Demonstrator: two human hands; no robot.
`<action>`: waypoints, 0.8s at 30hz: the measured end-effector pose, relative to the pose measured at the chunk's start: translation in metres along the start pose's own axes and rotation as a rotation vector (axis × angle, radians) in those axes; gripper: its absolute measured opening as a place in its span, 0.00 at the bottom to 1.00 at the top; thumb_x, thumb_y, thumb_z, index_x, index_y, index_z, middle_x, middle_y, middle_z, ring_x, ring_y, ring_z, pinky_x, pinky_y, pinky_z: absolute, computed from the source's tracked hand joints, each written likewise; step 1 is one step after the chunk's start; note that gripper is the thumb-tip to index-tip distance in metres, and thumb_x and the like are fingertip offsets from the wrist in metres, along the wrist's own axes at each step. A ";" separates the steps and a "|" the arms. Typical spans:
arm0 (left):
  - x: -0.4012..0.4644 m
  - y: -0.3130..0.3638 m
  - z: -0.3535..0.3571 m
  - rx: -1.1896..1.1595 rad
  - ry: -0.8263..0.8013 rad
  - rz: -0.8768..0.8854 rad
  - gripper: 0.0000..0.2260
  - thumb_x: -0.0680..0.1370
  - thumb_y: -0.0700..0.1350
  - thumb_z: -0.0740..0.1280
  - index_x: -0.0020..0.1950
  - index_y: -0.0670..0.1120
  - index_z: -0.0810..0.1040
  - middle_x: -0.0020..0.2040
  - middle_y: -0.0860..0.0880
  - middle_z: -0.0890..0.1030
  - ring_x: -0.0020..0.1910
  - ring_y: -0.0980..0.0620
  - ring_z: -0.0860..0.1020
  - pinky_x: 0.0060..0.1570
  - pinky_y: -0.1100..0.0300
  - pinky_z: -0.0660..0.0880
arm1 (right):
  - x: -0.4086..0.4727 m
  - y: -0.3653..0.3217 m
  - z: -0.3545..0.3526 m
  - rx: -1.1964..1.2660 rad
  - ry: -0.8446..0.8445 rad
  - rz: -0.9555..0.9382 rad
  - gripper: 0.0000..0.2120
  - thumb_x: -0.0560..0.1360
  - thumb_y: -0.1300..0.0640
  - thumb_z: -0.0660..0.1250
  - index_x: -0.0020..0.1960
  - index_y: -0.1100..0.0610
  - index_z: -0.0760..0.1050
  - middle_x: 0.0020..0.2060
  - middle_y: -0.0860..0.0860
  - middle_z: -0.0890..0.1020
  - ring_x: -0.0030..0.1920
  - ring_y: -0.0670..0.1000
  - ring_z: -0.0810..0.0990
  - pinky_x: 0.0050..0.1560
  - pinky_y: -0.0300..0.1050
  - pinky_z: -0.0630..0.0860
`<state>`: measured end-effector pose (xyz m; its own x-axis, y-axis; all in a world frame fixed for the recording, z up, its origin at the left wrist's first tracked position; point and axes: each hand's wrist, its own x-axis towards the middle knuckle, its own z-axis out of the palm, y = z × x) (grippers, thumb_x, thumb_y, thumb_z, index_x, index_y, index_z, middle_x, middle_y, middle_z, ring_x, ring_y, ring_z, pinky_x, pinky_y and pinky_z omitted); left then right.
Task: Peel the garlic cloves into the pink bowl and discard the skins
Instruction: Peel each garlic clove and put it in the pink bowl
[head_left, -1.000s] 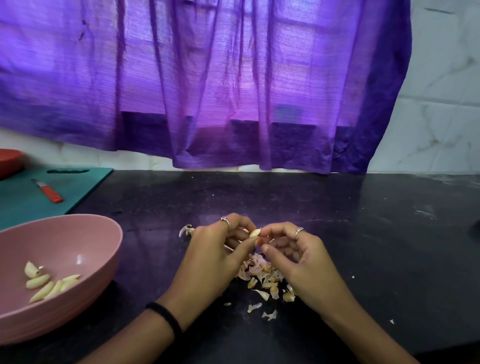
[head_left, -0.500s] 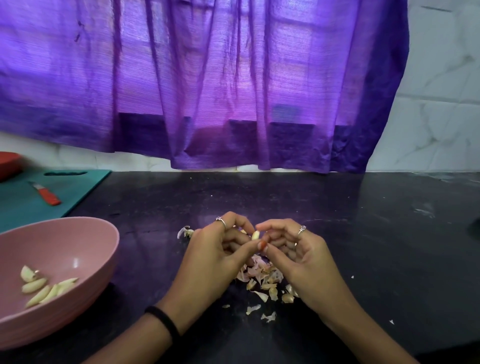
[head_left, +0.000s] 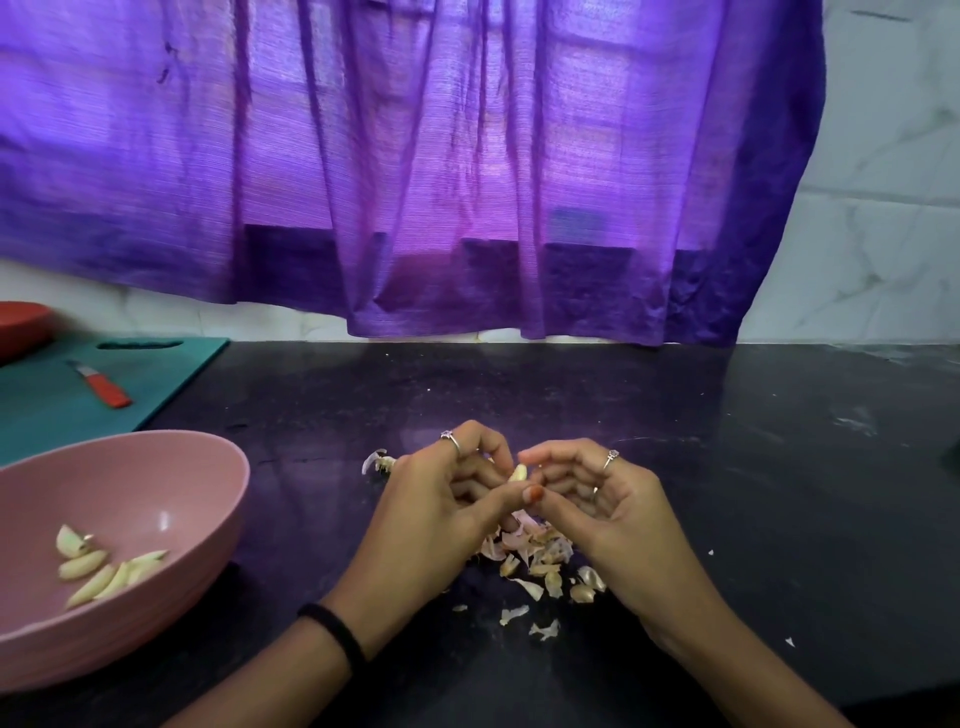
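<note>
Both the left hand (head_left: 431, 512) and right hand (head_left: 605, 512) pinch one garlic clove (head_left: 518, 473) above the skins (head_left: 540, 564); the clove shows slightly more than before.

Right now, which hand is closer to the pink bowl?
Left. The left hand is just right of the pink bowl; the right hand is farther right, beyond it.

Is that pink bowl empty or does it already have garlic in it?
Not empty. The pink bowl holds several pale peeled garlic cloves lying loose on its bottom, far from full.
</note>
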<state>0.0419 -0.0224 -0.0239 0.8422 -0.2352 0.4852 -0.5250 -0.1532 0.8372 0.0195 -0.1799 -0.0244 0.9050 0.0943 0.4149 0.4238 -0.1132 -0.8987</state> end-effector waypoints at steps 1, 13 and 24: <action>0.000 -0.001 0.000 0.011 0.000 0.008 0.08 0.72 0.40 0.74 0.43 0.42 0.75 0.33 0.47 0.82 0.31 0.51 0.82 0.34 0.63 0.77 | 0.000 0.000 0.000 0.003 -0.001 0.005 0.10 0.72 0.66 0.71 0.49 0.53 0.81 0.41 0.52 0.84 0.41 0.48 0.83 0.45 0.40 0.80; -0.001 -0.003 -0.001 0.107 -0.031 0.044 0.07 0.73 0.42 0.73 0.41 0.47 0.75 0.34 0.49 0.82 0.32 0.52 0.82 0.37 0.55 0.81 | 0.001 0.000 -0.001 0.130 0.017 0.121 0.06 0.76 0.60 0.66 0.49 0.58 0.82 0.42 0.56 0.84 0.43 0.52 0.82 0.50 0.48 0.79; -0.002 -0.002 0.000 0.194 -0.121 0.026 0.06 0.71 0.41 0.75 0.39 0.48 0.78 0.36 0.48 0.83 0.34 0.54 0.83 0.39 0.56 0.81 | 0.004 0.003 -0.006 0.423 0.075 0.277 0.07 0.74 0.71 0.64 0.52 0.67 0.76 0.38 0.60 0.81 0.37 0.53 0.79 0.41 0.41 0.79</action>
<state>0.0407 -0.0219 -0.0266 0.8132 -0.3531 0.4626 -0.5703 -0.3246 0.7546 0.0250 -0.1857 -0.0249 0.9880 0.0449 0.1479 0.1290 0.2880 -0.9489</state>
